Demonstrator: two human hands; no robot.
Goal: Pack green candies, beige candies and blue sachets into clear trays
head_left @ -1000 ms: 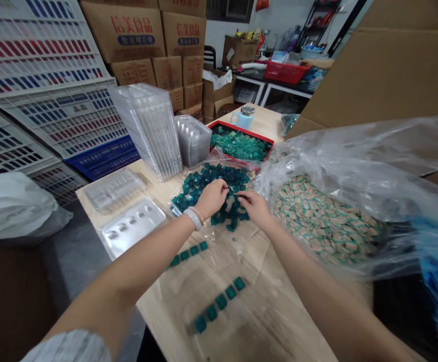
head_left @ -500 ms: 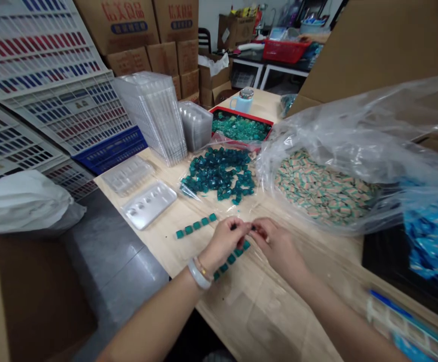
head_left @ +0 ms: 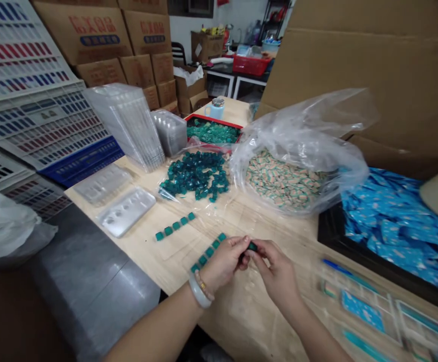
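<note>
My left hand [head_left: 224, 262], with bracelets at the wrist, and my right hand [head_left: 277, 269] meet over the wooden table, fingers pinched together. Between their fingertips is a small dark green piece [head_left: 253, 246], mostly covered by the fingers. Just left of my left hand runs a row of green cubes [head_left: 202, 260], its near end beside my wrist. Another short row of green cubes [head_left: 176, 226] lies farther left. Beyond the hands, a loose pile of dark teal pieces [head_left: 184, 173] is spread on clear plastic.
A clear bag [head_left: 317, 136] of striped pieces stands behind my right hand. Clear plastic trays [head_left: 128, 211] lie at left, near stacked trays [head_left: 124, 128]. A red-rimmed tray [head_left: 237, 125] sits farther back. At right are a black bin [head_left: 326, 234] of blue packets and a compartmented clear tray [head_left: 386, 306].
The camera view has turned right, bringing the blue packets and compartmented trays further in. My hands stay close together; the green piece between them now shows more clearly.
</note>
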